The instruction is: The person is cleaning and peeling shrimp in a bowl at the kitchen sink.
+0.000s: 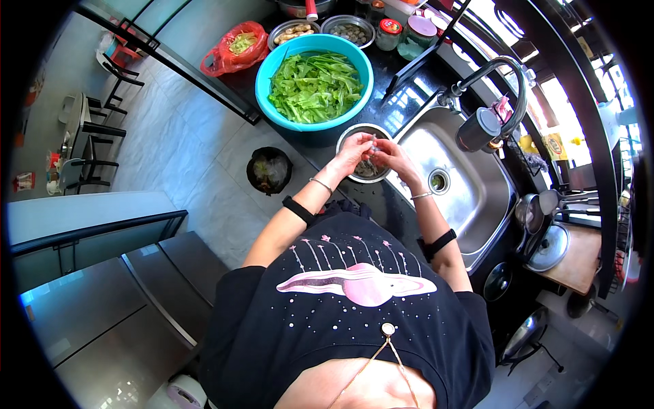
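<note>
Over a round metal bowl [369, 179], my left hand [353, 153] and my right hand [396, 157] meet at their fingertips. Between them they pinch a small greyish piece [374, 143], apparently a raw shrimp; the fingers partly hide it. More grey pieces that look like shrimp [366, 167] lie in the bowl beneath. The bowl stands on the black countertop [378, 202], beside the left rim of a stainless steel sink [470, 179]. Just beyond it is a turquoise basin [262, 97] of cut leafy greens [317, 87].
A faucet [521, 97] with a dark cup [477, 130] near it arches by the sink. Behind the basin are a red plastic bag [258, 48], metal bowls of peanut-like pods [294, 33] and small shellfish [350, 33], and jars [389, 38]. A black waste bin [269, 171] stands on the floor.
</note>
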Demonstrator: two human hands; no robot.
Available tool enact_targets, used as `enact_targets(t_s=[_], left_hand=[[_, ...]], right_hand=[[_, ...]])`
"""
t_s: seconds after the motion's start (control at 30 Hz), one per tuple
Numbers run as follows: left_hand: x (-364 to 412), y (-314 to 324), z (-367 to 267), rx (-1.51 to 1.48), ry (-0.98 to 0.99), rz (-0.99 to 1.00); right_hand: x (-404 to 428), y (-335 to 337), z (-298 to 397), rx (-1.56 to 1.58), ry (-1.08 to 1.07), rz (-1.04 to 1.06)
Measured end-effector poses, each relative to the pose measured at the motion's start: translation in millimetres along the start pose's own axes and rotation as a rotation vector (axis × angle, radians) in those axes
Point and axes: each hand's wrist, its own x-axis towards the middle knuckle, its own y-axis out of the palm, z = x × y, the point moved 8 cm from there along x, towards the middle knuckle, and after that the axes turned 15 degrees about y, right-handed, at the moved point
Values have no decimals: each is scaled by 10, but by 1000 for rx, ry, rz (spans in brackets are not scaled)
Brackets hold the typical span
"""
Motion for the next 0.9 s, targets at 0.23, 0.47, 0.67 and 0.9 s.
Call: enact_targets(t_s=[0.23, 0.47, 0.67, 0.9], left_hand=[[83, -165, -63, 299, 84, -113], [22, -18, -178, 1103, 378, 268], [-177, 264, -132, 1546, 633, 429], [-76, -28, -131, 1629, 453, 247]], right_hand=[[-161, -815, -349, 70, -1, -264], [-141, -1587, -1639, -234, 314, -587], [-23, -1458, -2160, -160, 431, -438], [-342, -1012, -449, -516, -152, -833]])
